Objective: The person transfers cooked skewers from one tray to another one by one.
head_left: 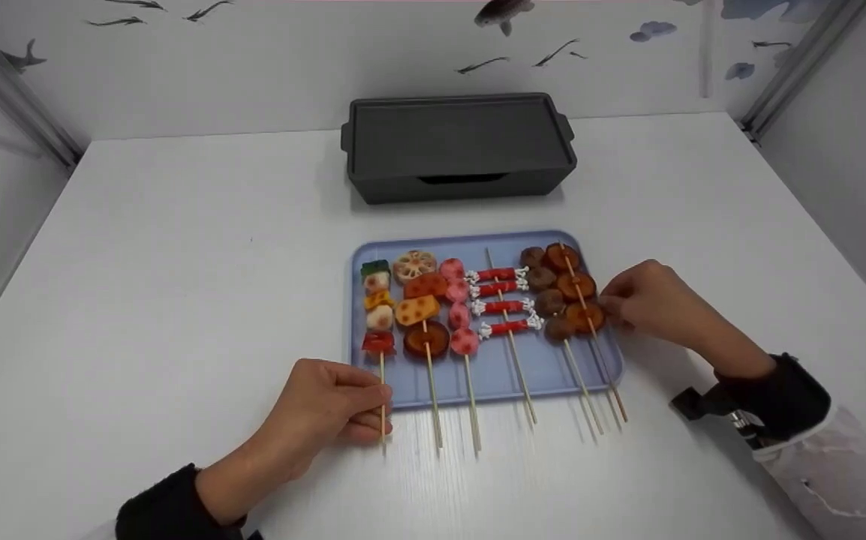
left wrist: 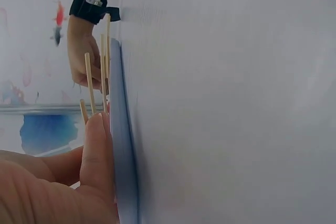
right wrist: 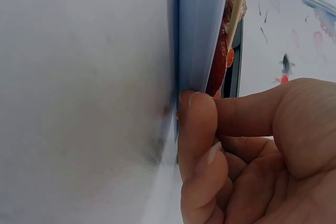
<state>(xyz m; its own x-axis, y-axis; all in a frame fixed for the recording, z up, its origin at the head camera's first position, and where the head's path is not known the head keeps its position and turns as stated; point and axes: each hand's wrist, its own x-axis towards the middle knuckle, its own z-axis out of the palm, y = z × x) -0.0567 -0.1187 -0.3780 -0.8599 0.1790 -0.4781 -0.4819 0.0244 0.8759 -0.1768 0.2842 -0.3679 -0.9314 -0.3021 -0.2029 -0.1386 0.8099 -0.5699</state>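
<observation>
In the head view, a blue tray (head_left: 489, 381) bears several toy food skewers, their sticks jutting over its front edge. At the tray's front left corner, my left hand (head_left: 320, 401) pinches the stick of the leftmost vegetable skewer (head_left: 380, 318), which has green, white, yellow and red pieces. The left wrist view shows those fingers (left wrist: 97, 156) beside the tray rim. My right hand (head_left: 651, 304) grips the tray's right edge near the skewer of brown round slices (head_left: 583, 318). In the right wrist view, its fingers (right wrist: 197, 121) and thumb meet at the rim.
Behind the tray stands a dark grey rectangular grill box (head_left: 461, 139) with side handles. A white table (head_left: 200, 300) lies under everything. White panels (head_left: 290, 67) with painted fish enclose the back and sides.
</observation>
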